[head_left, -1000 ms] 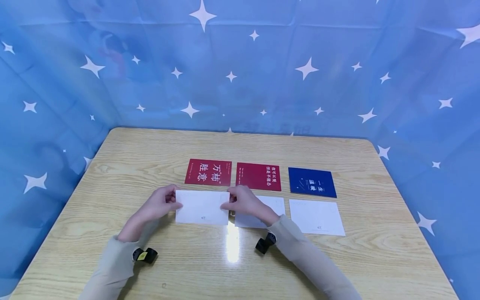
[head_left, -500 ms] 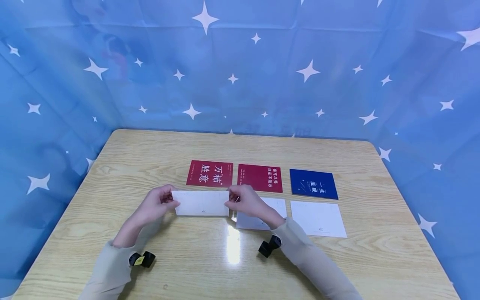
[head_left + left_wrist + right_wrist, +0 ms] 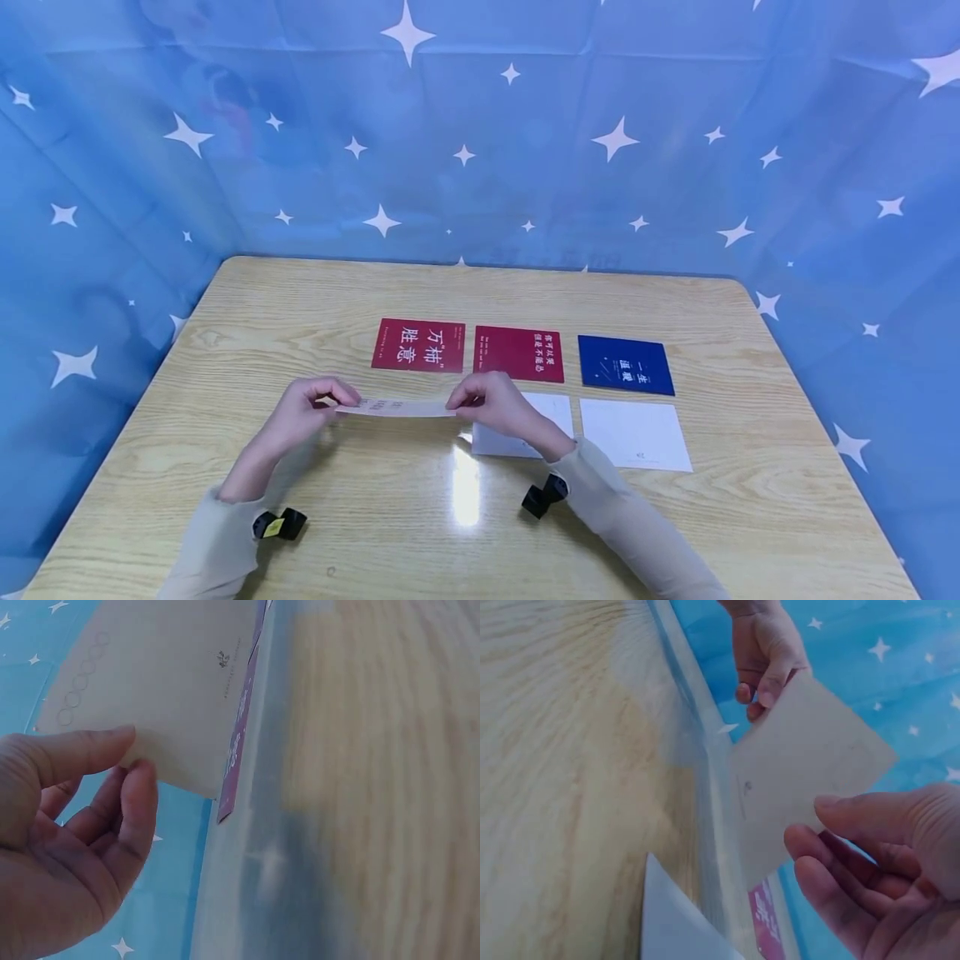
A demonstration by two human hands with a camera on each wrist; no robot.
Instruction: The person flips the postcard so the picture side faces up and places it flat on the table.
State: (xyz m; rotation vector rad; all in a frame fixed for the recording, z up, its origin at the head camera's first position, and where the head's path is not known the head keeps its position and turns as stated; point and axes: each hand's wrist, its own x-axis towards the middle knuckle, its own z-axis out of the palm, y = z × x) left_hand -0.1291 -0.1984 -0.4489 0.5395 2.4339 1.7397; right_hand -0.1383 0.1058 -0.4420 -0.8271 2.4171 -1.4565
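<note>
A postcard (image 3: pixel 397 408) is held off the table between both hands, tilted so steeply that the head view catches it almost edge-on, with faint print on its upper face. My left hand (image 3: pixel 303 412) pinches its left end between thumb and fingers. At the right end, my right hand (image 3: pixel 498 408) pinches it the same way. The left wrist view shows the pale back of this postcard (image 3: pixel 165 682) with a row of small circles and a tiny emblem. From the right wrist, the same pale side of the postcard (image 3: pixel 802 765) spans both hands.
Behind the hands lie two red cards (image 3: pixel 418 344) (image 3: pixel 519 353) and a blue card (image 3: pixel 626 365) in a row. Nearer are two white cards, one (image 3: pixel 636 435) at the right and one (image 3: pixel 551 408) partly under my right forearm. A starry blue cloth (image 3: pixel 480 167) hangs behind the wooden table (image 3: pixel 390 533).
The held postcard has turned from showing its white face broadly to nearly edge-on, its near edge rising. Both hands keep their pinch and rotate with it; the cards on the table stay put.
</note>
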